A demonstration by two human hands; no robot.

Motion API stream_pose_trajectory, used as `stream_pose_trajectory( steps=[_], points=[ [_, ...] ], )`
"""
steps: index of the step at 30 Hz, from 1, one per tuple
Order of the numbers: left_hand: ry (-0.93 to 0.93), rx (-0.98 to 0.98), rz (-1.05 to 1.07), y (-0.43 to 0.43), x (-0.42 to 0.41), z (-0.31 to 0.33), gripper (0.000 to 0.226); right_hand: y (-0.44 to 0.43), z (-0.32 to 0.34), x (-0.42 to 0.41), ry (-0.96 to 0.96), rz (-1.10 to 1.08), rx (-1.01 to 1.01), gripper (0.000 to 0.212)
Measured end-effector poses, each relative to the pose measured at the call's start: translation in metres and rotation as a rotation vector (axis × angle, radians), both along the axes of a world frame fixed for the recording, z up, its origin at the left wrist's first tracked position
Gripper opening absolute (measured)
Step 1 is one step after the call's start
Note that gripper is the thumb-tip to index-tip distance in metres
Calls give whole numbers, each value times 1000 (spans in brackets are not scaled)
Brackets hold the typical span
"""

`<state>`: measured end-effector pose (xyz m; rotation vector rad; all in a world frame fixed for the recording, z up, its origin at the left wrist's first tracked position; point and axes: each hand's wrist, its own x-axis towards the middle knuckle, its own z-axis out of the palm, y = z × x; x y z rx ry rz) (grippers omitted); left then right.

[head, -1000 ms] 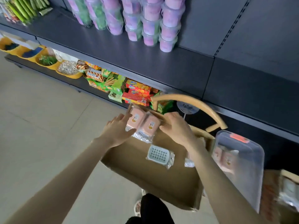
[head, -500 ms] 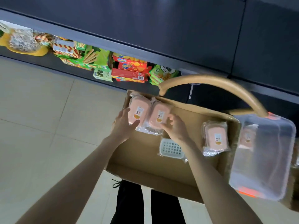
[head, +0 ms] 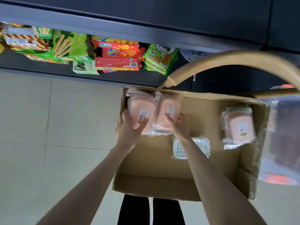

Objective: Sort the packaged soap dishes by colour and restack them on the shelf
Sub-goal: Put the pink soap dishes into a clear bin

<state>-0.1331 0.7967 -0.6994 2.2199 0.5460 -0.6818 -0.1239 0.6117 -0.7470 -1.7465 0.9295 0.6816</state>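
Left hand (head: 128,129), right hand (head: 178,125) grip film-wrapped rounded pink soap dishes (head: 141,104).

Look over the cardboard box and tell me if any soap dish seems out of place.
The pale soap dish lies alone in the middle of the cardboard box, partly under the right forearm. Everything else visible there is pink packs, so it looks unsorted by colour.
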Motion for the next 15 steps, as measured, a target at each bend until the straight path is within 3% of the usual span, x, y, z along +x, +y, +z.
stream_pose_trajectory(
  steps=[4,9,15],
  points=[
    [-36,30,5,-1,0,-9,84,-2,-8,-2,-39,16,-24,63],
    [-51,66,37,-3,3,-6,80,-7,0,-4,-68,-28,-97,60],
    [-55,67,24,-7,-6,14,81,-20,34,-16,-114,-42,-72,32]
  ],
)
